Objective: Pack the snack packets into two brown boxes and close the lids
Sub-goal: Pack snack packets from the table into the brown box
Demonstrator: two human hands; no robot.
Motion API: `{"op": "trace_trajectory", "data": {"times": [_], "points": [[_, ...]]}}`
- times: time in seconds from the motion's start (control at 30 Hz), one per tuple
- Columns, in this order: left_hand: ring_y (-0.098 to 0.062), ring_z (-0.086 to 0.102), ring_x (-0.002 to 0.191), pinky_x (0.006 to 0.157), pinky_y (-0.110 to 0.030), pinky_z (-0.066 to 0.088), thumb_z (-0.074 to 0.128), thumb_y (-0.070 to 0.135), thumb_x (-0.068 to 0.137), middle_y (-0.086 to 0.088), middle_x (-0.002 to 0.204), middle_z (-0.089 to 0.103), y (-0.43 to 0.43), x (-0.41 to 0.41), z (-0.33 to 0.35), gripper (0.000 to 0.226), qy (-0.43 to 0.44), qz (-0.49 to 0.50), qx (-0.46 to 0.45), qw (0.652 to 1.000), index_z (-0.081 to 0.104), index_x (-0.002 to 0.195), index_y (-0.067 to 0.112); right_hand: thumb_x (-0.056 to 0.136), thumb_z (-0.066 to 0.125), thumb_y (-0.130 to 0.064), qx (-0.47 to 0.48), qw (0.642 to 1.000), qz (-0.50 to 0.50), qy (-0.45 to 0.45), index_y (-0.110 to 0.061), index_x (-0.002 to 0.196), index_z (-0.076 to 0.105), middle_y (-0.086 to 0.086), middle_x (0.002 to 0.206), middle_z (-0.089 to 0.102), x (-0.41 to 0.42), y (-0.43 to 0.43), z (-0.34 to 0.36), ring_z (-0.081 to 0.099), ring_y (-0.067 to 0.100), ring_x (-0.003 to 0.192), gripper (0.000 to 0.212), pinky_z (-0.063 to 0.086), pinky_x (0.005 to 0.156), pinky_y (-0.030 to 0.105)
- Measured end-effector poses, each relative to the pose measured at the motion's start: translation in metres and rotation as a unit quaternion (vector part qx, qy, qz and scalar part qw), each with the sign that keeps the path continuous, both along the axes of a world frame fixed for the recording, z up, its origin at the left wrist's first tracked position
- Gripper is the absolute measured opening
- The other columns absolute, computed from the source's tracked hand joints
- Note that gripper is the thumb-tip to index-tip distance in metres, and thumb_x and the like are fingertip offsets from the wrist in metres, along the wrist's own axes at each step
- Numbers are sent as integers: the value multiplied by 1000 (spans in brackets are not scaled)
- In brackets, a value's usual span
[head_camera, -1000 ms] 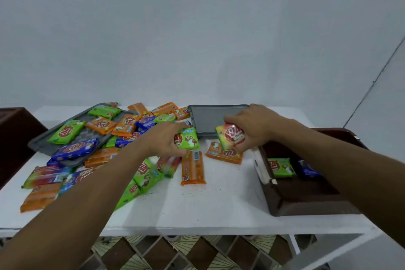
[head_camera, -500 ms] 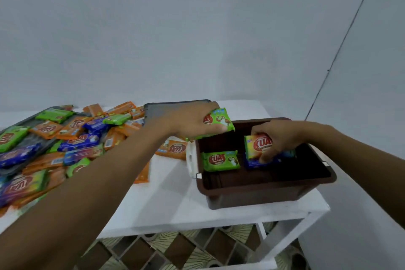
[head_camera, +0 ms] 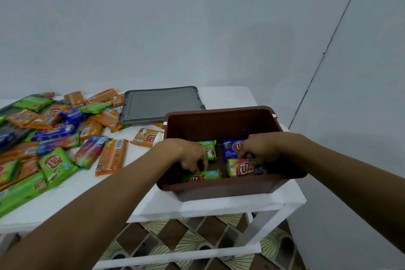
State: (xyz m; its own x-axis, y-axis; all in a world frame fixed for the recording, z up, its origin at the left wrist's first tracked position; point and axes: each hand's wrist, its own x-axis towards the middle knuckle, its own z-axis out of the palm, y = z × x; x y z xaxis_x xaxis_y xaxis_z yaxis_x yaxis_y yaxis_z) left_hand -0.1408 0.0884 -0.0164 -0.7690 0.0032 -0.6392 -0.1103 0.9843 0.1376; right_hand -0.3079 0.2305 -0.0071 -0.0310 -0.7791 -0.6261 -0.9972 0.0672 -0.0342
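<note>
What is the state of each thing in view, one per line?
Brown box: open, lid off, partly filled.
Grey lid: flat on the table behind the box.
Left hand: inside the box, grip unclear.
Right hand: inside the box, touching red packet, grip unclear.
Loose packets: heaped on the table, unpacked.

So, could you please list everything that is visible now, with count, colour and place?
Brown plastic box: one, brown, open, right end of table.
Packets in the box: at least four seen; two green, one blue, one red-and-yellow.
Loose snack packets: many; orange, green, blue; on table, left of box.
Flat grey plastic lid: one, grey, on table behind box.
Second grey lid: one, grey, far left, partly under packets.
White table: one, white.
Left hand: inside box, by green packets.
Right hand: inside box, fingers on red-and-yellow packet.
</note>
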Motion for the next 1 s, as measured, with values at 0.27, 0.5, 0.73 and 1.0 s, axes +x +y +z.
{"op": "trace_trajectory", "data": {"times": [0.27, 0.5, 0.73, 1.0], "points": [[-8, 52, 91, 77, -23, 39, 66, 25, 90, 13, 97, 62, -10, 14, -4, 28, 13, 42, 31, 999, 69, 117, 21, 94, 60, -33, -13, 999, 40, 30, -28, 141, 46, 5, 139, 46, 18, 4, -8, 45, 22, 123, 49, 43, 101, 37], [-4, 44, 96, 83, -26, 39, 66, 27, 90, 21, 100, 50, -11, 16, -4, 29, 25, 50, 43, 998, 67, 119, 27, 96, 49, -13, 7, 998, 35, -56, -27, 134, 53, -12, 113, 53, 24, 6, -1, 47, 16, 114, 41, 45, 89, 30], [-17, 50, 111, 85, -33, 45, 64, 33, 90, 2, 122, 51, -13, 17, -4, 40, 141, 31, -64, 987, 58, 129, 24, 94, 57, -28, -96, 995, 16, 24, -35, 134, 50, 0, 134, 47, 21, 5, -8, 48, 21, 118, 42, 49, 89, 39], [-26, 59, 104, 94, -41, 43, 47, 38, 97, -5, 118, 61, -12, 30, 10, 30, 123, -25, -199, 972, 63, 118, 24, 92, 58, -21, -112, 990, -9, 89, -32, 135, 51, 5, 136, 51, 25, -7, -8, 53, 25, 115, 45, 46, 78, 33]]}}
